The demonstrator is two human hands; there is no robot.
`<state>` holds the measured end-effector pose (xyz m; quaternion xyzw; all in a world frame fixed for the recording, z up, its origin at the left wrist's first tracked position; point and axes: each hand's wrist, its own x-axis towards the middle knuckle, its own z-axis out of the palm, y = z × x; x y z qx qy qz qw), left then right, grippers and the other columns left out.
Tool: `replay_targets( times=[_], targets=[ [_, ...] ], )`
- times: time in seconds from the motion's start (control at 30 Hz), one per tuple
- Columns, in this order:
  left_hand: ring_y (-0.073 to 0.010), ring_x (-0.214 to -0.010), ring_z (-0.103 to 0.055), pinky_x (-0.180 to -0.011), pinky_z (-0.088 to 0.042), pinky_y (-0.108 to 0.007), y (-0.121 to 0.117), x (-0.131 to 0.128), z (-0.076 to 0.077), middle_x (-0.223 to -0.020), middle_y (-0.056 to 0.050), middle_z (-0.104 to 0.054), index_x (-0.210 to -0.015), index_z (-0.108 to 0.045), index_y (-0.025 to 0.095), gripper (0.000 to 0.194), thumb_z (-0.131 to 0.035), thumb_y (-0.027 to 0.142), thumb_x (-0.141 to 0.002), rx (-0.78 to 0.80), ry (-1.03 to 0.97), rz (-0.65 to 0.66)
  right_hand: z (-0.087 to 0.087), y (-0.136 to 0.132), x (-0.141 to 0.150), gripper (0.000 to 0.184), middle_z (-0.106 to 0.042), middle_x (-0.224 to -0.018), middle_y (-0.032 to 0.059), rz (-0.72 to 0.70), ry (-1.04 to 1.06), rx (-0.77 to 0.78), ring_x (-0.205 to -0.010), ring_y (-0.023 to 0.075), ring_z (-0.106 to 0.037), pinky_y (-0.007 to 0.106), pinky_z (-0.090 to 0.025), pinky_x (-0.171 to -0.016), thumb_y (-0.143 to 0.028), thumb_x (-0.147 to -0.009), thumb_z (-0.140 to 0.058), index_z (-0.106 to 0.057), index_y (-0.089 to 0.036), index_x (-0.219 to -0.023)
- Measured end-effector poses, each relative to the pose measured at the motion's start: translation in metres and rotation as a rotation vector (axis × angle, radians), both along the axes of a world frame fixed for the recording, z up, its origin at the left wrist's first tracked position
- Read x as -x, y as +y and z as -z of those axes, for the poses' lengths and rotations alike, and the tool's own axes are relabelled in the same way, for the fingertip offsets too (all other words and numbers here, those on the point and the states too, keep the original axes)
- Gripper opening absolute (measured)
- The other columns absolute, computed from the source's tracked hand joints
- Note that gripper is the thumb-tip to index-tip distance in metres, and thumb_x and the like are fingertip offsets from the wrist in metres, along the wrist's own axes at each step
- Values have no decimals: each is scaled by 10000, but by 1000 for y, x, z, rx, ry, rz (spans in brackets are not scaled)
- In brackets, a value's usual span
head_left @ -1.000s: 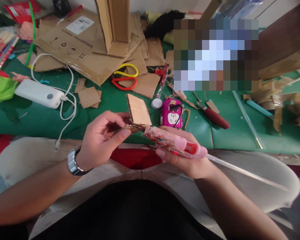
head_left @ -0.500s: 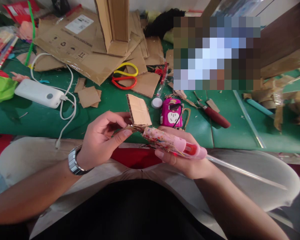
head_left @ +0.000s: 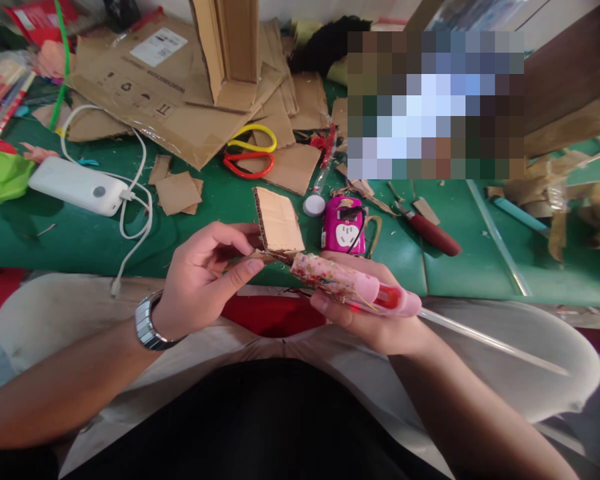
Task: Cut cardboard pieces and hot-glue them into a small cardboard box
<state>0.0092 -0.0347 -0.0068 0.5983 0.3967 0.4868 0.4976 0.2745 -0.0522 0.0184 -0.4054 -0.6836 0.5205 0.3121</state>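
Observation:
My left hand (head_left: pixel 207 277) pinches a small cardboard piece (head_left: pixel 280 220) between thumb and fingers. One flap of this piece stands up, and a lower part lies nearly flat by my thumb. My right hand (head_left: pixel 375 320) is wrapped round a pink hot glue gun (head_left: pixel 337 277), its front spattered with coloured bits. The dark nozzle of the gun points left at the lower part of the cardboard, near my left fingertips; I cannot tell whether it touches. From the gun's back end a clear glue stick (head_left: pixel 495 343) juts out over my right knee.
On the green table (head_left: pixel 190 243) lie scissors (head_left: pixel 250 175) with yellow and red handles, a magenta power adapter (head_left: pixel 344 225), a white power bank (head_left: pixel 77 185) with cable, and a red-handled tool (head_left: pixel 433 233). Flat cardboard sheets (head_left: pixel 150 93) are piled behind. A blurred patch covers the back right.
The glue gun has shifted slightly to the right, its nozzle drawing back a little along the cardboard. My left hand and the cardboard piece have hardly moved.

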Motion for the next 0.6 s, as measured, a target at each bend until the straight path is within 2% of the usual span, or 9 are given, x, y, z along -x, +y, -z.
replay_targets(
  times=[0.17,0.47,0.6],
  targets=[
    [-238,-1128,-858,-887,-743,-316,0,-1,-1,-1270,-92,-857,-982,-735,221,149,-882,239,-969,-5,12,-6,1,-1,0,161,-601,-789,-4,-1,2,22,-654,150,-576,293,-444,-555,-261,-1028,-739,-668,-202,-896],
    [-248,-1100,-847,-883,-747,-363,0,0,1,-1249,-109,-845,-979,-722,233,209,-893,351,-962,9,57,-29,2,0,-1,95,-646,-817,17,0,-22,15,-683,172,-614,312,-485,-585,-267,-1045,-718,-695,-211,-972],
    [-251,-1091,-844,-873,-742,-368,0,0,0,-1251,-104,-839,-974,-713,236,216,-884,367,-970,15,60,-28,2,-1,-1,95,-625,-793,5,10,-11,29,-659,163,-600,307,-466,-566,-261,-1044,-713,-697,-208,-966]
  ],
)
